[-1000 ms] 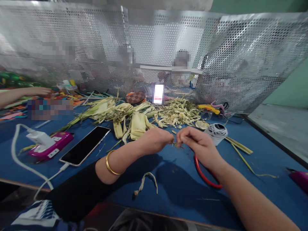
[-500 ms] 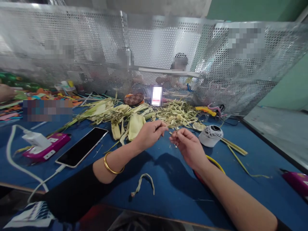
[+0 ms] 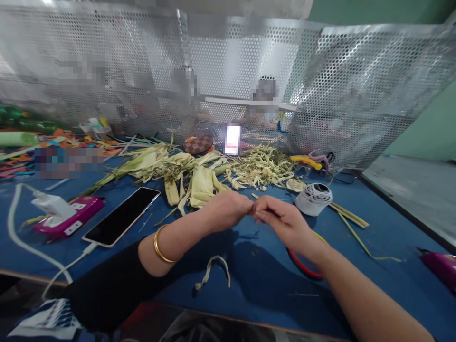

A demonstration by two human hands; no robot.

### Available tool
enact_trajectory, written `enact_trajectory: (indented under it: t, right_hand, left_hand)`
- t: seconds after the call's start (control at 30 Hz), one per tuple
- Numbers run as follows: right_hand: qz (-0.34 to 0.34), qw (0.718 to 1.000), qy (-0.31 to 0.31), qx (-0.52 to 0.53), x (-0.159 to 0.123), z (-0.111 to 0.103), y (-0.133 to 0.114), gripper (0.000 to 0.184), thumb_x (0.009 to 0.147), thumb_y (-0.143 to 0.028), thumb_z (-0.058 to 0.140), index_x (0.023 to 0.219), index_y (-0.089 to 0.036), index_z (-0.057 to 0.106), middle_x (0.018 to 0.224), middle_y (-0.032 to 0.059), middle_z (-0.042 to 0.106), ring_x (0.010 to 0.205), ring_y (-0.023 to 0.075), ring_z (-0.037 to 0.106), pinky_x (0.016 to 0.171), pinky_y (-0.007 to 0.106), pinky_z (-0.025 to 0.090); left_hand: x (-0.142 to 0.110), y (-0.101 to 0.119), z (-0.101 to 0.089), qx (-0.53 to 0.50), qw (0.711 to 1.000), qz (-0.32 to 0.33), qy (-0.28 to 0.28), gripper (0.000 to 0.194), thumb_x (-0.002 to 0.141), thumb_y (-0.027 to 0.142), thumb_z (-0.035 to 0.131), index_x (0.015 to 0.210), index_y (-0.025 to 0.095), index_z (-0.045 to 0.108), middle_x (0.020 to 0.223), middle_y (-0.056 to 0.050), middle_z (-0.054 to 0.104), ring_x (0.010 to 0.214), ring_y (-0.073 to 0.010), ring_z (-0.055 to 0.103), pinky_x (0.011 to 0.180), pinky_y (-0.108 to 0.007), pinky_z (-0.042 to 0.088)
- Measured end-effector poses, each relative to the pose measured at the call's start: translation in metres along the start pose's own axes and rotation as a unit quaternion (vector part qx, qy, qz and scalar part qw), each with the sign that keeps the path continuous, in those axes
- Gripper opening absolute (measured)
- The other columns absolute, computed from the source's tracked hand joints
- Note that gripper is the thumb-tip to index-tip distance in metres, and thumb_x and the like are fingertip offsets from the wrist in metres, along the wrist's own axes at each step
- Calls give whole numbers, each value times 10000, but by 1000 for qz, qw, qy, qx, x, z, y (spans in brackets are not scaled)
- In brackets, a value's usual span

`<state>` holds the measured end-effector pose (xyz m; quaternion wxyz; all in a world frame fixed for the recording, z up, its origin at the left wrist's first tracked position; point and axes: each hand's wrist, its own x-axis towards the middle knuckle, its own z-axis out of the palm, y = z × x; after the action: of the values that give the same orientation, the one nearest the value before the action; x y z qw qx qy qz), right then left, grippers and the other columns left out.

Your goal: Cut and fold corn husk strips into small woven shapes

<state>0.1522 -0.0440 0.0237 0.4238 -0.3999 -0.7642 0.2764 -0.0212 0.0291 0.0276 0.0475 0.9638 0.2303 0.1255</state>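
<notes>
Over the middle of the blue table, my left hand [image 3: 231, 209] is closed, its fingertips brought up against those of my right hand [image 3: 277, 217]. My right hand is also closed in a pinch. Whatever lies between the fingers is too small or hidden to make out. Below them a thin, curled strip of pale dried husk [image 3: 215, 270] lies on the table. Just beyond my hands are broad corn husks [image 3: 203, 184] and a heap of shredded husk [image 3: 263, 166]. A wound ball of white string [image 3: 313, 199] stands right of my right hand.
A phone [image 3: 123, 216] on a cable and a magenta power strip [image 3: 71, 218] lie left. A red-and-yellow ring [image 3: 302, 268] is partly under my right wrist. Dry stalks [image 3: 351, 214] lie right. A perforated metal screen [image 3: 228, 61] stands behind; colored strips [image 3: 71, 137] cover the far left.
My hands have come together and slightly down, the fingertips now touching where a small gap was. At the far left, another person's hand has gone from view.
</notes>
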Motion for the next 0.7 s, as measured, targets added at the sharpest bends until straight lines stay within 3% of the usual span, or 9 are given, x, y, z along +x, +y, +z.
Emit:
enact_trajectory:
  t: [0.1,0.23,0.33,0.4,0.5,0.6,0.7]
  right_hand:
    - [76,981,10,176,4,-13,2,205,863,-328,576,704,-202,548,679,2,561,606,137,520,591,278,421]
    - [137,922,68,356,8,-18,7,230,755,-357,700,693,-208,536,679,-19,531,580,116,502,561,256,416]
    - [129,907,121,381,9,-7,12,221,734,-351,717,717,-220,539,728,-12,560,629,124,530,616,265,450]
    - [97,931,145,320,8,4,15,173,806,-349,644,740,-225,544,769,5,584,690,142,552,668,284,462]
    - [10,988,119,95,4,17,16,154,896,-280,511,756,-221,539,791,30,586,753,165,539,715,303,441]
    - [-57,992,38,-107,1,19,13,187,907,-214,443,734,-215,514,767,38,554,727,169,486,672,295,395]
    - [-22,995,6,-92,1,9,12,198,901,-225,458,708,-212,499,696,12,523,658,150,456,616,278,368]
  left_hand:
    - [-3,3,-8,-154,987,40,-19,146,837,156,525,772,172,655,689,-27,646,657,-126,576,607,-214,393]
    - [-2,9,-15,-433,901,-12,29,158,839,276,547,781,150,623,595,14,575,509,-73,491,529,-187,403]
    - [1,10,-12,-514,842,-96,133,180,820,311,554,760,144,584,589,28,541,477,-65,461,481,-185,389]
    - [4,9,-7,-504,832,-151,177,174,815,310,552,767,144,578,595,31,540,468,-69,462,471,-190,383]
    - [5,7,0,-398,874,-201,192,165,825,267,529,734,146,594,605,17,575,494,-87,491,513,-210,390]
    - [3,6,5,-219,948,-172,154,165,813,171,511,696,152,626,640,-9,623,609,-124,548,601,-233,387]
    - [0,4,4,-114,987,-94,62,184,798,129,509,666,149,636,632,-26,622,631,-140,546,603,-240,362]
